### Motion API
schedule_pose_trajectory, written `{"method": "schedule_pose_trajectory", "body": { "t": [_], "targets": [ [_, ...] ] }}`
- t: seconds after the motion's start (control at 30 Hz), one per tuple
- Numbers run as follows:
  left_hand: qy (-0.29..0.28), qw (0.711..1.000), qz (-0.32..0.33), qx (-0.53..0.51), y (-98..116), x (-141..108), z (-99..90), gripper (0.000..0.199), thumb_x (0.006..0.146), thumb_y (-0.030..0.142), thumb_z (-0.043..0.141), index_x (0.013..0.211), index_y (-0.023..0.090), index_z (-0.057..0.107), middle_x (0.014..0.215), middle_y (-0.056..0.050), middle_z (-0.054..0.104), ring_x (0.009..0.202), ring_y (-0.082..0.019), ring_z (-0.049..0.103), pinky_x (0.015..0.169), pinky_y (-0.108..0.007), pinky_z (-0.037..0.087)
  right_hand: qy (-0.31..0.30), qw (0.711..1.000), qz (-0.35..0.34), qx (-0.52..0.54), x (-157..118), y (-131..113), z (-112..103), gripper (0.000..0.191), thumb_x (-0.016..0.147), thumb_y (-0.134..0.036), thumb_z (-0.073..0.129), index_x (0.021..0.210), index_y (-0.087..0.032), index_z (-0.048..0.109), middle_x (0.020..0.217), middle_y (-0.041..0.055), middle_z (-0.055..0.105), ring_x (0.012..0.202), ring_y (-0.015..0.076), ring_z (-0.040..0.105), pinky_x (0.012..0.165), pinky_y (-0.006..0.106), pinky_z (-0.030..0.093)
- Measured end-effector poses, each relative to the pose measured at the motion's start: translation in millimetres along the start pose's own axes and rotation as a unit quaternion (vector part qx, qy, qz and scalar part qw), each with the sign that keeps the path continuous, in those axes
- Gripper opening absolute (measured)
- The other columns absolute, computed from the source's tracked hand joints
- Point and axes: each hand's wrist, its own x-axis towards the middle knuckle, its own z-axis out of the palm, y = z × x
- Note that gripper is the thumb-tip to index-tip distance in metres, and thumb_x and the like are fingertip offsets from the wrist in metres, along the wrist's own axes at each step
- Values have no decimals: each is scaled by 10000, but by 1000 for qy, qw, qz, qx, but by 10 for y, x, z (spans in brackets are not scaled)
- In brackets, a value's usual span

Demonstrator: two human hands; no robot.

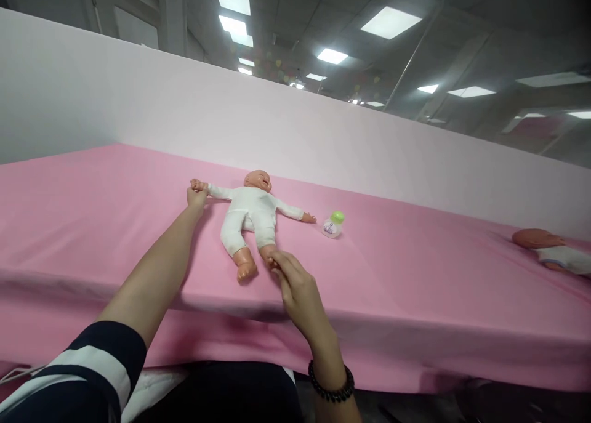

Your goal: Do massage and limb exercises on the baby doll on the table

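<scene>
A baby doll [249, 213] in a white bodysuit lies on its back on a pink sheet [83, 226], arms spread and plastic feet bare. My left hand [197, 196] grips the doll's outstretched hand [198, 185] at the left. My right hand [295, 281] pinches the doll's foot [268, 253] at the near side, and the other foot [245, 268] rests free. Beyond the doll's other hand stands a small baby bottle [333, 225] with a green cap, out of reach of both my hands.
A second doll [549, 250] in white lies at the right end of the pink surface. A pale wall [231, 109] runs along the far side. The sheet hangs over the near edge. A dark beaded bracelet [330, 381] circles my right wrist.
</scene>
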Motion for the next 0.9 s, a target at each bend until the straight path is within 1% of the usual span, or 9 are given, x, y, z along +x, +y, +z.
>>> {"method": "schedule_pose_trajectory", "body": {
  "t": [0.1, 0.17, 0.3, 0.4, 0.47, 0.53, 0.63, 0.8, 0.9],
  "targets": [
    [28, 996, -83, -8, -11, 71, -54, 251, 814, 192, 693, 907, 238, 464, 835, -55, 614, 860, -270, 711, 775, -440, 580, 0, 1000, 11, -2, -147, 127, 12, 529, 963, -25, 381, 1329, -281, 665, 1321, 65, 699, 1200, 197, 694, 1002, 341, 614],
    [40, 996, -78, -21, 66, 14, 4, 275, 809, 187, 710, 946, 237, 477, 905, -57, 634, 907, -244, 711, 830, -411, 580, 11, 1000, 10, 3, -112, 168, 14, 521, 975, -33, 374, 1342, -273, 656, 1334, 68, 696, 1209, 193, 689, 1021, 344, 603],
    [-42, 989, 138, -19, 333, -302, 195, 259, 831, 155, 624, 1074, 234, 576, 1112, -72, 694, 1052, -212, 691, 977, -373, 547, 33, 999, -2, 25, 259, 157, 28, 484, 996, -63, 376, 1349, -252, 647, 1326, 76, 699, 1186, 188, 686, 1012, 337, 591],
    [-212, 923, 312, 74, 525, -572, 258, 283, 860, 234, 615, 1136, 256, 672, 1207, -63, 723, 1134, -248, 670, 1033, -395, 512, 26, 999, 3, 41, 623, 149, 133, 462, 960, -54, 402, 1279, -233, 684, 1290, 72, 714, 1150, 192, 690, 974, 329, 596],
    [-284, 880, 356, 137, 604, -685, 252, 307, 874, 310, 633, 1171, 284, 707, 1290, -53, 713, 1192, -274, 649, 1039, -399, 503, 12, 999, 5, 40, 793, 149, 232, 454, 932, -51, 428, 1247, -233, 699, 1282, 66, 721, 1151, 205, 687, 970, 342, 592],
    [-300, 866, 363, 168, 627, -721, 231, 326, 895, 319, 609, 1203, 297, 713, 1321, -49, 703, 1215, -280, 639, 1031, -395, 503, 8, 999, 4, 32, 864, 137, 305, 462, 919, -51, 435, 1247, -237, 700, 1273, 63, 726, 1141, 212, 688, 969, 354, 588],
    [-264, 887, 340, 167, 566, -670, 215, 350, 908, 234, 560, 1229, 284, 692, 1289, -70, 706, 1171, -280, 653, 993, -404, 516, 17, 999, 3, 36, 786, 103, 306, 452, 934, -64, 437, 1261, -242, 692, 1257, 67, 728, 1114, 206, 696, 982, 359, 582],
    [-119, 960, 235, 89, 388, -493, 247, 335, 915, 154, 547, 1233, 252, 583, 1264, -110, 681, 1159, -283, 651, 1003, -449, 515, 38, 997, 14, 70, 357, 100, 95, 348, 989, -151, 516, 1274, -258, 684, 1268, 82, 718, 1165, 222, 688, 1014, 380, 576],
    [-34, 991, 119, 40, 279, -343, 245, 236, 941, 214, 577, 1168, 247, 520, 1192, -113, 664, 1102, -271, 663, 952, -433, 535, 9, 997, 36, 61, 80, 165, -39, 299, 1005, -175, 528, 1231, -258, 705, 1222, 89, 725, 1121, 225, 702, 971, 373, 592]
  ]
}}
